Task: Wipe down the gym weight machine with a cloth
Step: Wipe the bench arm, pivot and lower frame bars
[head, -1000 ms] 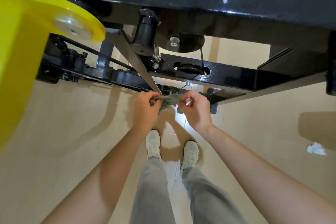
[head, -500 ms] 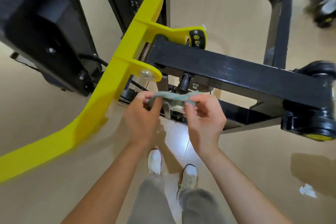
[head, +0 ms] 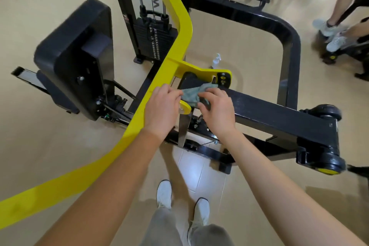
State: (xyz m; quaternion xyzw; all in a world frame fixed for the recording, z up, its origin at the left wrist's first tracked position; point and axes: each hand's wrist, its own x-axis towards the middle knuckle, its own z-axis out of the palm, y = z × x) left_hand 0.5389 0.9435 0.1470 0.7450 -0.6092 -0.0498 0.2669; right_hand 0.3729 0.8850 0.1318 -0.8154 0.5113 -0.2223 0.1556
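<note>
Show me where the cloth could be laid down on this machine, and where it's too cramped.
Free: the top of the black beam from the right hand out to the end roller. Crowded: the pivot below the cloth, packed with bolts, a metal plate and the yellow bracket.

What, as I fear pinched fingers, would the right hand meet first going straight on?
The cloth that right hand holds; past it, probably the left hand, though depth is unclear.
</note>
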